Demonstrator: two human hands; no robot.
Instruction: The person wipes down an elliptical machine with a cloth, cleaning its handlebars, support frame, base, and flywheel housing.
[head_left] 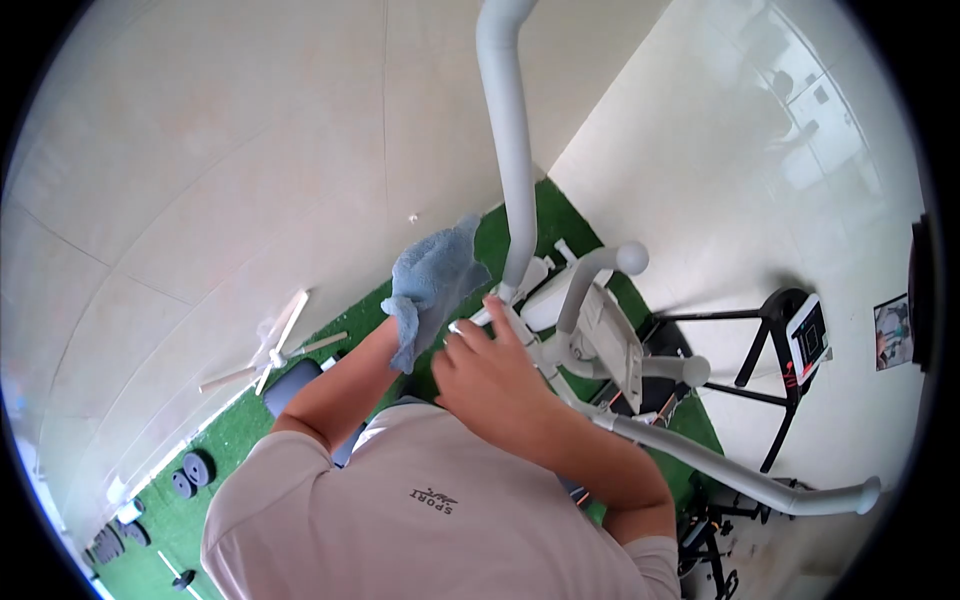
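Note:
A light blue cloth (pixel 435 268) hangs over my left hand, whose fingers are hidden beneath it; the hand appears to be closed on the cloth. My right hand (pixel 485 368) is just to the right, with its fingers curled and the index finger stretched along a white bar (pixel 481 317) of an exercise machine. It seems to grip that bar, though the palm side is hidden. A long grey handlebar (pixel 513 150) rises from the machine past the cloth, and a second long handlebar (pixel 740 472) reaches to the lower right.
Shorter curved handles (pixel 583 285) surround the machine's console (pixel 612 345). A treadmill (pixel 775 345) stands at right. Weight plates (pixel 197 468) and a small rack with pale arms (pixel 276 357) lie to the left on green turf (pixel 245 430). Pale walls (pixel 250 120) rise close ahead.

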